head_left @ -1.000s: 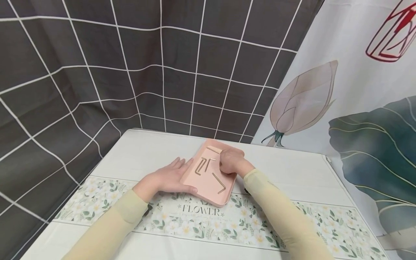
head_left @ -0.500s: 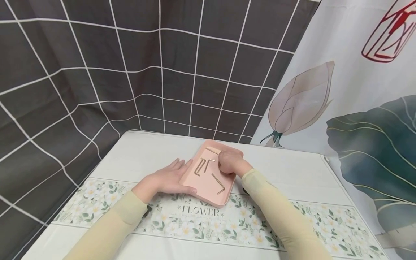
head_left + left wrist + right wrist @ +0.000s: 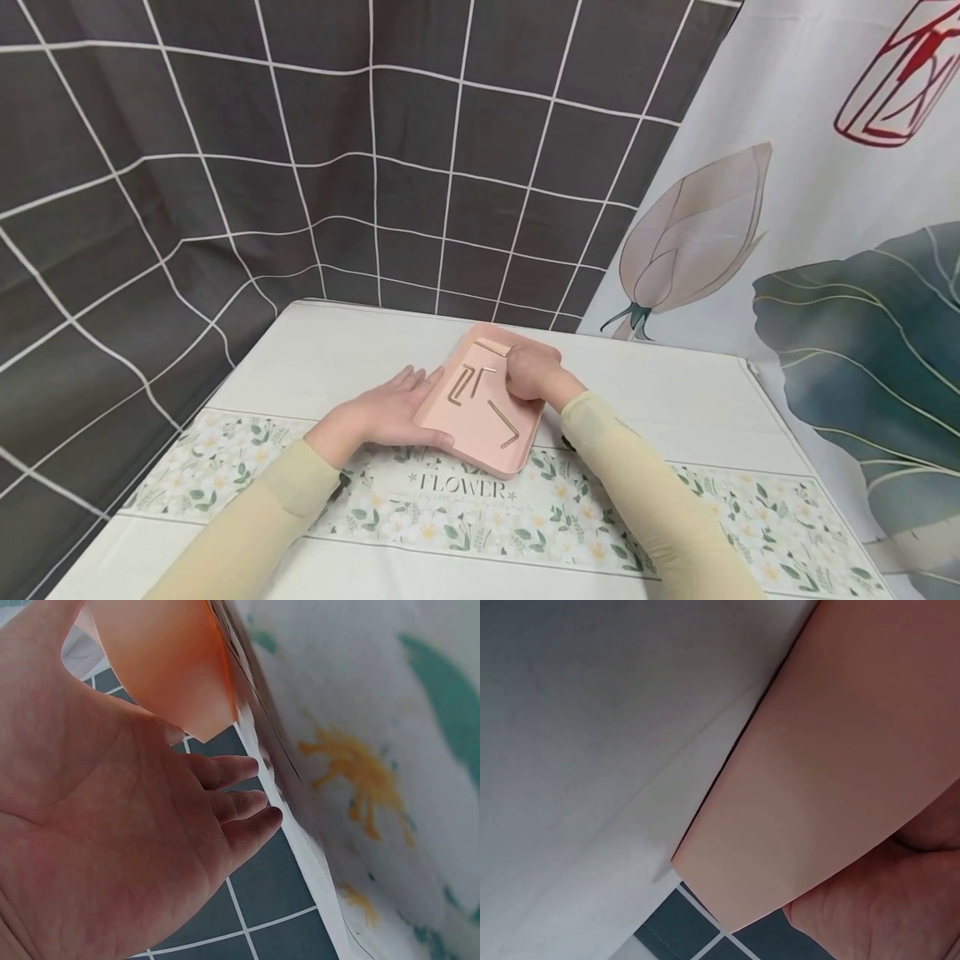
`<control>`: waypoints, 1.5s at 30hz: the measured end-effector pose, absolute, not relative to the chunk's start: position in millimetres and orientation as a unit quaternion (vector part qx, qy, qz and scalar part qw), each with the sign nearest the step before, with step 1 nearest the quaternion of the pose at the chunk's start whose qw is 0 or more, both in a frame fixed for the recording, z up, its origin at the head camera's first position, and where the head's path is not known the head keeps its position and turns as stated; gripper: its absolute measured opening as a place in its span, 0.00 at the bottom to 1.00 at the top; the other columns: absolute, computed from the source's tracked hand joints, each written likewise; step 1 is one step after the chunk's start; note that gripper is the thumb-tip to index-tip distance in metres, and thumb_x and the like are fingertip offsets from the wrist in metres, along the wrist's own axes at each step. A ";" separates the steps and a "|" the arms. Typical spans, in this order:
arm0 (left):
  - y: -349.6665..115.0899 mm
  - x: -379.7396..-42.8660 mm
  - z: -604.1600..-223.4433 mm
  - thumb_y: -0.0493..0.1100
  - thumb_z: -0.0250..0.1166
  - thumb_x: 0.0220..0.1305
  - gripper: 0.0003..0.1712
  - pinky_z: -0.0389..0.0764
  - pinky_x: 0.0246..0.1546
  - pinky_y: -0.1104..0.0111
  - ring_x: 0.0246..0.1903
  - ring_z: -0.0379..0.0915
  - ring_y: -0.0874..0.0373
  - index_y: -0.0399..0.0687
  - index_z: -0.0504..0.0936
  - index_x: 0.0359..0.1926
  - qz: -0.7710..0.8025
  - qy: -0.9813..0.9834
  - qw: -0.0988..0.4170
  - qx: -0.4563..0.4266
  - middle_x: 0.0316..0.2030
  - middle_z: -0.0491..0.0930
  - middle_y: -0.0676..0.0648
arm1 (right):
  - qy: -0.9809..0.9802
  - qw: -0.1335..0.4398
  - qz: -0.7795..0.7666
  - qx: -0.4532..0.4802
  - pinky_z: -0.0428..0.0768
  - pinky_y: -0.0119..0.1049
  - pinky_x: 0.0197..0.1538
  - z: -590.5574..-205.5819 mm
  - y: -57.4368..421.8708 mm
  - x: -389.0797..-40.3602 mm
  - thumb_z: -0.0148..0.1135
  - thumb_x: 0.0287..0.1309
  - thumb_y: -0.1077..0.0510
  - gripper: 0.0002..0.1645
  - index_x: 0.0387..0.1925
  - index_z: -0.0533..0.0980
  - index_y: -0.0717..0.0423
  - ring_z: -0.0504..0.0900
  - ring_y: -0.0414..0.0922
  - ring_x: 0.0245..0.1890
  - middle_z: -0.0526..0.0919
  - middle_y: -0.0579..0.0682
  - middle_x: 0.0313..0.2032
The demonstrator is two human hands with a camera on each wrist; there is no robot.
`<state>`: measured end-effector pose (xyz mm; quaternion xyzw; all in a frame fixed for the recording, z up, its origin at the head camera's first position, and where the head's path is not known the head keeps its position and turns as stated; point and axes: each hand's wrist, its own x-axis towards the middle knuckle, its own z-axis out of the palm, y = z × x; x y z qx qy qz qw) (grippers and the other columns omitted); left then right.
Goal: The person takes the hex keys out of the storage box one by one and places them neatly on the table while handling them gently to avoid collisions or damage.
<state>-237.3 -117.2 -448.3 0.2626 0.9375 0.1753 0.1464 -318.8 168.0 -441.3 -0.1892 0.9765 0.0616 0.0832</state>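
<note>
A pink tray (image 3: 480,433) sits on the table with several brass-coloured L-shaped hex keys (image 3: 474,382) in it. My left hand (image 3: 390,412) braces the tray's left side, fingers extended along the outside and thumb by the near rim. In the left wrist view its palm and straight fingers show beside the tray wall (image 3: 165,667). My right hand (image 3: 532,373) is down in the tray's far right part, fingers curled. A hex key (image 3: 491,348) at the far end reaches close to it. The right fingertips are hidden, so whether they hold anything cannot be seen.
The table carries a white cloth (image 3: 337,342) with a floral band and the word FLOWER. Behind it hangs a dark curtain (image 3: 405,200) with a white grid. A white curtain (image 3: 810,208) with plant prints hangs at the right.
Almost nothing differs. The whole view shifts slightly; both hands keep their places at the tray, and the visible hex keys lie as before.
</note>
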 end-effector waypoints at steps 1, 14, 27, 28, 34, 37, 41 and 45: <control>-117.2 -237.1 -448.0 0.88 0.62 0.60 0.78 0.54 0.83 0.35 0.87 0.38 0.31 0.46 0.42 0.92 0.177 0.937 0.145 0.263 0.88 0.47 0.31 | 0.977 0.083 0.057 -0.187 0.80 0.45 0.31 -440.5 168.4 -318.6 0.59 0.75 0.56 0.15 0.28 0.79 0.50 0.79 0.44 0.25 0.78 0.47 0.25; -118.3 -237.7 -447.7 0.88 0.62 0.62 0.77 0.53 0.83 0.34 0.87 0.37 0.31 0.47 0.42 0.92 0.177 0.936 0.149 0.265 0.88 0.47 0.31 | 0.980 0.065 -0.040 -0.184 0.87 0.40 0.37 -434.7 179.0 -318.8 0.62 0.69 0.62 0.14 0.51 0.81 0.69 0.81 0.45 0.27 0.80 0.51 0.31; -117.5 -235.1 -446.2 0.87 0.62 0.64 0.76 0.51 0.84 0.34 0.87 0.37 0.31 0.46 0.41 0.92 0.184 0.933 0.158 0.265 0.88 0.46 0.32 | 0.980 0.050 -0.098 -0.164 0.87 0.42 0.37 -417.5 197.6 -318.0 0.63 0.65 0.63 0.25 0.58 0.75 0.76 0.82 0.46 0.28 0.81 0.52 0.31; -117.4 -235.1 -446.1 0.86 0.62 0.64 0.76 0.51 0.84 0.34 0.87 0.37 0.31 0.46 0.41 0.92 0.184 0.934 0.158 0.264 0.88 0.46 0.33 | 0.981 0.048 -0.099 -0.161 0.87 0.43 0.38 -416.0 199.3 -318.2 0.64 0.65 0.62 0.24 0.57 0.75 0.75 0.82 0.47 0.28 0.81 0.52 0.32; -118.0 -236.3 -447.3 0.87 0.63 0.63 0.76 0.51 0.84 0.34 0.87 0.37 0.31 0.47 0.40 0.92 0.184 0.934 0.155 0.263 0.88 0.47 0.33 | 0.983 0.041 -0.110 -0.143 0.87 0.45 0.38 -408.6 212.2 -318.3 0.64 0.64 0.61 0.19 0.52 0.76 0.70 0.84 0.48 0.30 0.84 0.54 0.32; -118.4 -237.3 -448.6 0.87 0.62 0.63 0.77 0.51 0.84 0.34 0.87 0.37 0.30 0.47 0.40 0.92 0.182 0.935 0.155 0.264 0.88 0.47 0.33 | 0.983 0.038 -0.119 -0.134 0.86 0.45 0.37 -406.6 220.9 -317.2 0.63 0.63 0.62 0.17 0.50 0.77 0.69 0.83 0.49 0.30 0.83 0.54 0.34; -119.3 -237.7 -449.6 0.87 0.61 0.64 0.77 0.52 0.84 0.34 0.87 0.37 0.30 0.46 0.40 0.92 0.181 0.934 0.153 0.268 0.88 0.47 0.33 | 0.983 0.039 -0.135 -0.120 0.85 0.46 0.37 -405.6 235.0 -314.7 0.63 0.63 0.61 0.13 0.46 0.77 0.66 0.84 0.49 0.29 0.84 0.54 0.34; -119.2 -237.3 -449.2 0.88 0.61 0.64 0.77 0.52 0.84 0.34 0.87 0.38 0.29 0.45 0.40 0.92 0.183 0.933 0.151 0.270 0.88 0.48 0.32 | 0.984 0.028 -0.134 -0.119 0.87 0.51 0.43 -405.2 249.5 -311.8 0.63 0.64 0.60 0.13 0.45 0.78 0.66 0.84 0.50 0.32 0.85 0.57 0.37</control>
